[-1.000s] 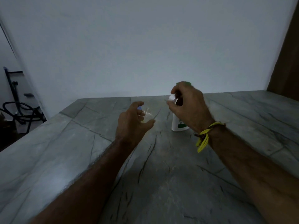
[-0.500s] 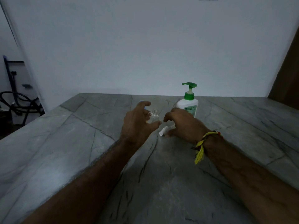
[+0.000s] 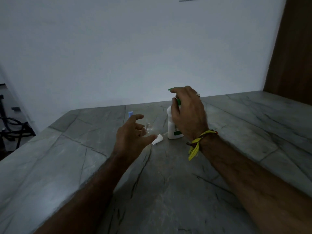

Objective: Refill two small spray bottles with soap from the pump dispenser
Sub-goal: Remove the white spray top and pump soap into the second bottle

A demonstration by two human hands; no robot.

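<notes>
A small clear spray bottle [image 3: 148,130] with an open threaded neck stands upright between the thumb and fingers of my left hand [image 3: 131,137], which grips it loosely. Its white cap [image 3: 157,139] lies on its side on the table just right of my left thumb. The white pump dispenser [image 3: 172,130] with a green label stands behind the cap. My right hand [image 3: 189,114] curls over its green pump head [image 3: 170,90], hiding most of it. A blue piece [image 3: 130,114] pokes up behind my left index finger; what it belongs to is hidden.
The grey stone table [image 3: 168,191] runs to a white wall at the back. Its left edge drops off towards black tubular equipment [image 3: 10,125] on the floor. A brown panel [image 3: 293,48] stands at the far right. A yellow string is tied on my right wrist.
My right hand laid the white cap on the table, then rose from it onto the dispenser's pump head. My left hand stayed at the small bottle.
</notes>
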